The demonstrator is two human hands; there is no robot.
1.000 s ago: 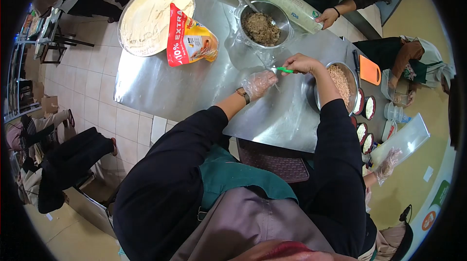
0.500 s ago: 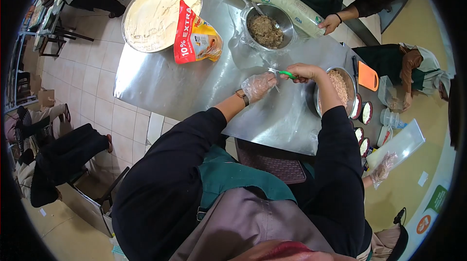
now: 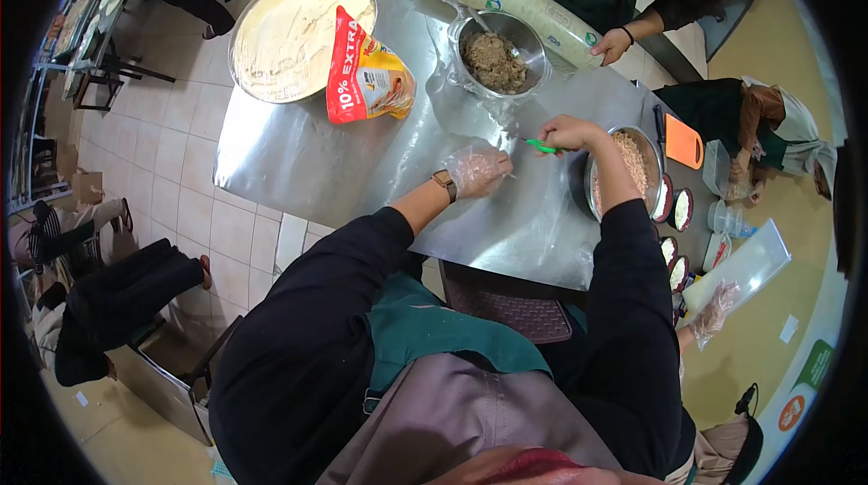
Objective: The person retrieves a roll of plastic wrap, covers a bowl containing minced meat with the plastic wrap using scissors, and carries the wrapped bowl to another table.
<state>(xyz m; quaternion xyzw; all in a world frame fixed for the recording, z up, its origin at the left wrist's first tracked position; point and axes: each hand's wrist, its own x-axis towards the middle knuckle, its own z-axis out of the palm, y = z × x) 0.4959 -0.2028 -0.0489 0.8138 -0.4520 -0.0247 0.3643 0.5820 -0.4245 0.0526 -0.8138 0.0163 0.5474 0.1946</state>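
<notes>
My right hand (image 3: 571, 134) is closed around green-handled scissors (image 3: 542, 146), whose blades point left over the metal table. My left hand (image 3: 482, 172), in a clear plastic glove, has its fingers pressed together just to the left of the scissors. A small clear wisp shows at its fingertips, too faint to name. Beyond both hands stands a metal bowl (image 3: 541, 75) holding a brown, crumbly filling (image 3: 494, 62) and a spoon, with clear plastic film around its near side. Another person's hands hold a large roll of plastic film (image 3: 511, 6) behind that bowl.
A large bowl of cream (image 3: 289, 33) and a red-and-yellow pouch (image 3: 369, 74) stand at the left. By my right forearm sit a bowl of chopped pale-brown bits (image 3: 630, 160), an orange board (image 3: 684, 141) and several small cups. Co-workers stand at the far and right sides.
The scissors in my right hand have shifted slightly right and down, away from my left hand. My left hand has drawn a little down and left.
</notes>
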